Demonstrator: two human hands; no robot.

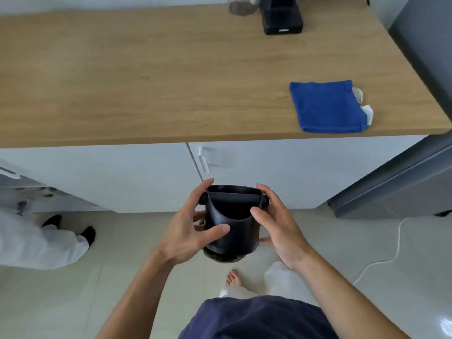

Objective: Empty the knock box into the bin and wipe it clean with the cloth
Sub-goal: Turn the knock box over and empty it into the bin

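- The knock box (231,223), a black tub with a bar across its mouth, is held upright in the air in front of the white cupboards, below the edge of the table (146,94) and above the floor.
- The left hand (193,228) wraps the tub's side, thumb laid across the front wall, fingers round the far side: clamped on it.
- The right hand (276,223) cups the other side near the end of the bar, fingers spread; the thumb touches the rim, but whether the palm presses the wall cannot be told.
- Something round and dark shows just beneath the tub; it may be the bin, mostly hidden.
- The blue cloth (327,106) lies folded on the table near its right front corner, well apart from the hands.
- Judged by looks, the tub is stiff, smooth plastic, light, perhaps slick; holding both side walls low down suits tipping it, keeping clear of the bar.
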